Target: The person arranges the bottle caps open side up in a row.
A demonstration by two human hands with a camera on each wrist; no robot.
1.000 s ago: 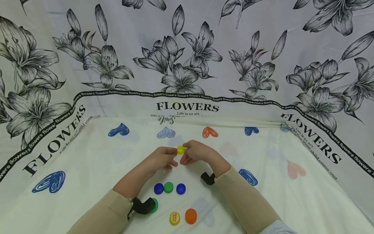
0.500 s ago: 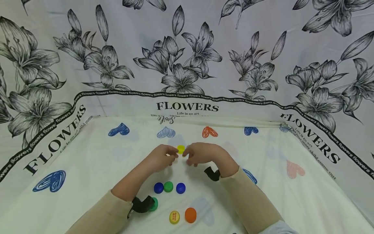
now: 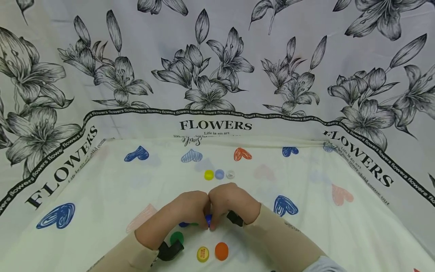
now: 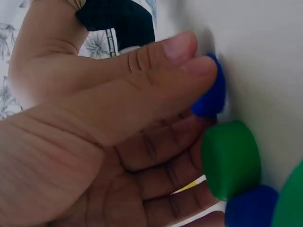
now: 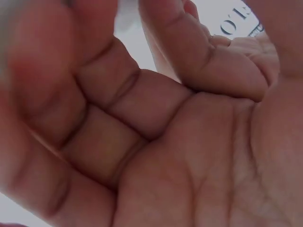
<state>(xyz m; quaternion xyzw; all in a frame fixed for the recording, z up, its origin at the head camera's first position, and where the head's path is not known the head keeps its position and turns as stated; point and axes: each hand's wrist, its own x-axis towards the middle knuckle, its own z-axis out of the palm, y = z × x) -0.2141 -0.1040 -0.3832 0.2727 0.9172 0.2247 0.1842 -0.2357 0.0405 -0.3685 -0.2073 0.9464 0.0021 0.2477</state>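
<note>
Both hands meet over a blue bottle cap (image 3: 209, 219). My left hand (image 3: 190, 206) pinches it; in the left wrist view the thumb (image 4: 189, 80) lies over the blue cap and the fingers sit behind it. My right hand (image 3: 234, 200) comes down on the cap's right side, with its thumb beside the left thumb. The right wrist view shows only curled fingers and palm, the cap hidden. A green cap (image 4: 232, 161) and another blue cap (image 4: 251, 208) stand right by the left fingers, mostly covered by the left hand in the head view.
Farther back, a yellow cap (image 3: 209, 175), a light blue cap (image 3: 219, 174) and a clear cap (image 3: 230, 174) form a row. Nearer lie a green cap (image 3: 176, 238), a printed yellow cap (image 3: 202, 254) and an orange cap (image 3: 221, 251). A heart-patterned cloth (image 3: 323, 226) covers the surface.
Both hands have let go of the yellow cap and come back toward the body to the blue cap. The light blue and clear caps, hidden before, now show beside the yellow one.
</note>
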